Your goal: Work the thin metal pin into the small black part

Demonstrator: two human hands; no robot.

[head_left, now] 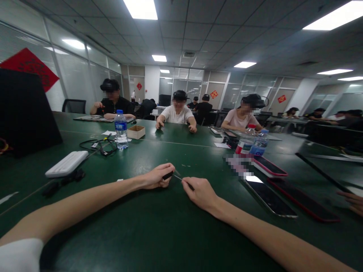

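Over the middle of the green table, my left hand (160, 176) is closed around a small black piece (168, 175). Between my two hands runs a thin, shiny metal rod (177, 176). My right hand (201, 192) pinches the rod's near end, and a dark bit (191, 186) shows under its fingers. Whether the black piece, the rod and the dark bit are one tool or separate parts, I cannot tell. Both forearms reach in low over the tabletop.
On the left lie a white power bank (67, 164), a coiled black cable (99, 146), a water bottle (121, 130) and a small open box (136, 132). To the right are several phones (269, 196) and two bottles (258, 143). People with headsets sit opposite; another person's hand (353, 202) is at the right edge.
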